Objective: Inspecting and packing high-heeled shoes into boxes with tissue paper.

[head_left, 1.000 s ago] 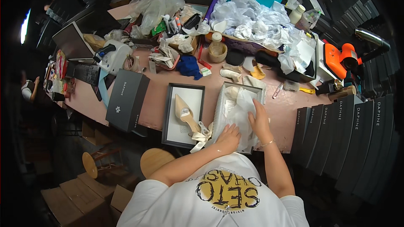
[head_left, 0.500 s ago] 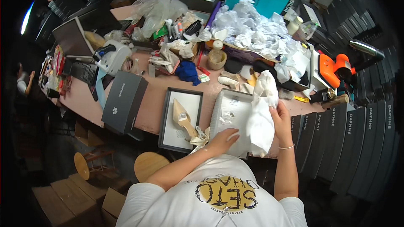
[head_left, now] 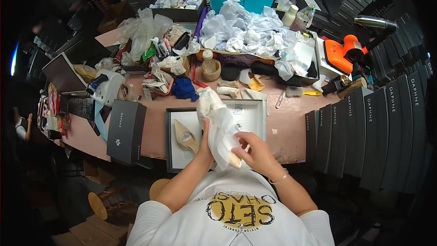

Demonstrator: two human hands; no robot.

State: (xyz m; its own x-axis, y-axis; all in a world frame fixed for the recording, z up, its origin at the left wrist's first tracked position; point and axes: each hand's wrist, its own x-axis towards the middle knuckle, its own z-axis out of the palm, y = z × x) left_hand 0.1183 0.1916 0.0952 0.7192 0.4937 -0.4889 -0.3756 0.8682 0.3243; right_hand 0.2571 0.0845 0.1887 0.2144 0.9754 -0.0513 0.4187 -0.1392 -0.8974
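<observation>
Hands at lower centre of frame grip a white tissue-wrapped shoe [head_left: 221, 130]: left hand [head_left: 205, 148] clamped behind the bundle to steady it, right hand [head_left: 257, 150] fingers closed on its lower end, above the open shoebox [head_left: 255, 109] holding a beige shoe [head_left: 185, 135].

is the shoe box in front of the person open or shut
Open: the shoe box has no lid on it and its pale inside shows, with a beige shoe lying in the tray beside it.
</observation>
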